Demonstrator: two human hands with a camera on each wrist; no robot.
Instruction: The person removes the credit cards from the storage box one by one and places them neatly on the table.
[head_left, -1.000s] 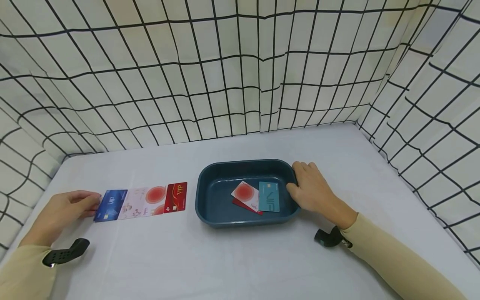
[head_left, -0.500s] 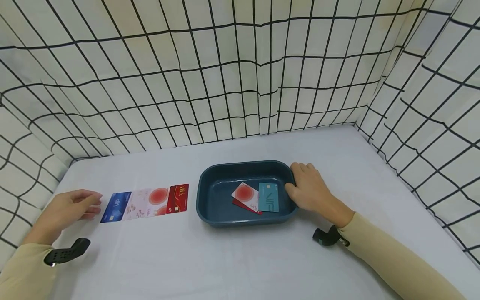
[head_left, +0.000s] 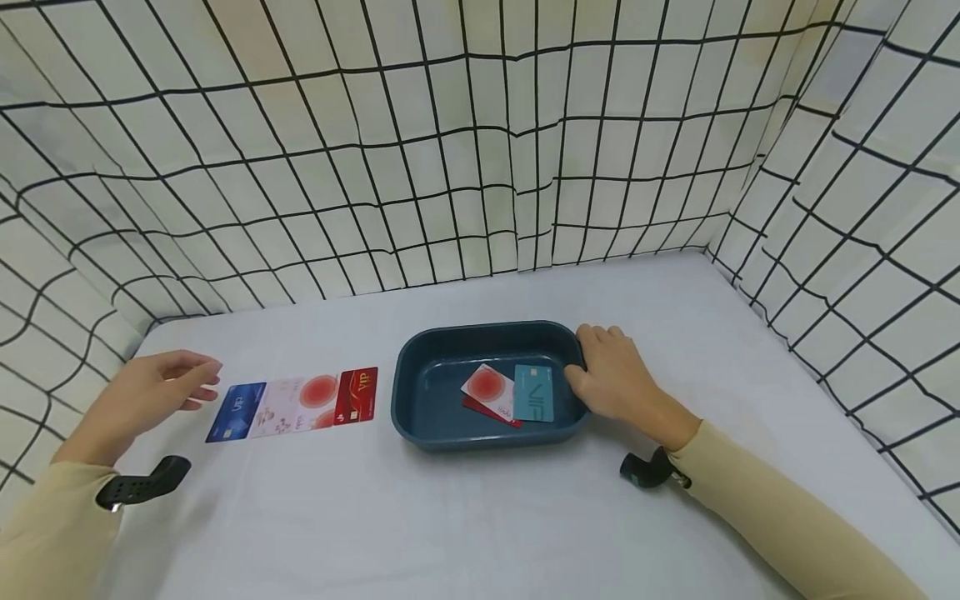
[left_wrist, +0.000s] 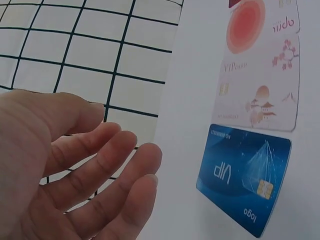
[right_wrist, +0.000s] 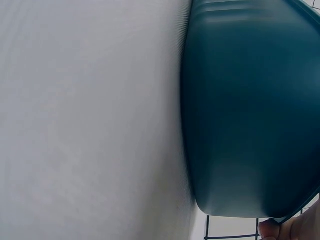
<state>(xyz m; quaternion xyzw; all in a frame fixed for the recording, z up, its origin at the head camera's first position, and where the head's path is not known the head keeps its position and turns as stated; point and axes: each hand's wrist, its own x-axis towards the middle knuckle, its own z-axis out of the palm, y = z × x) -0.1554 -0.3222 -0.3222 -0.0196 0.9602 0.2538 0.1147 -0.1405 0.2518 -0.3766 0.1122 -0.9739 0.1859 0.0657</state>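
Observation:
In the head view my left hand hovers left of a row of cards, fingers loosely bent and holding nothing. A blue VIP card lies nearest to it, followed by pale pink cards with red circles and a red VIP card. The left wrist view shows a gap between the fingers and the blue card. My right hand grips the right end of a dark teal tray, thumb over the rim. Inside the tray lie a teal VIP card, a white card with a red circle, and a red card partly beneath it.
A white cloth covers the table. Black-grid panels rise along the back and both sides. Each wrist wears a black strap with a camera.
My left hand has come away from the blue card and risen, drifting slightly up and right in view. The right hand still grips the tray, and the cards lie as before.

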